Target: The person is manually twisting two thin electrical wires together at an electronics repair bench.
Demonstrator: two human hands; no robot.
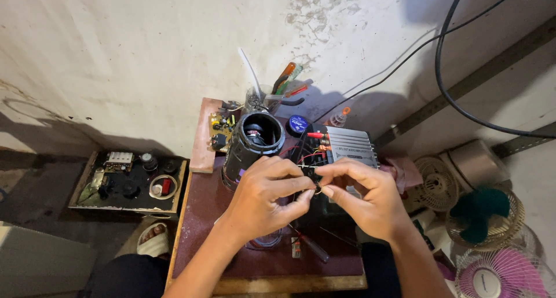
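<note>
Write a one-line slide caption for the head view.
Both hands, left hand and right hand, pinch thin wires above a small brown table, beside an open black cylindrical speaker housing.

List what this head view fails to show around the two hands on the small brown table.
- Small dark part pinched between left hand and right hand: fingers hide it; too small to identify.
- Thin red and black wires: ends vanish behind the hands.
- Inside of the black cylindrical speaker housing: dark, unclear.
- Silver ribbed metal amplifier box: its front is covered by the right hand.
- Brown table: near edge cut off by the frame.
</note>
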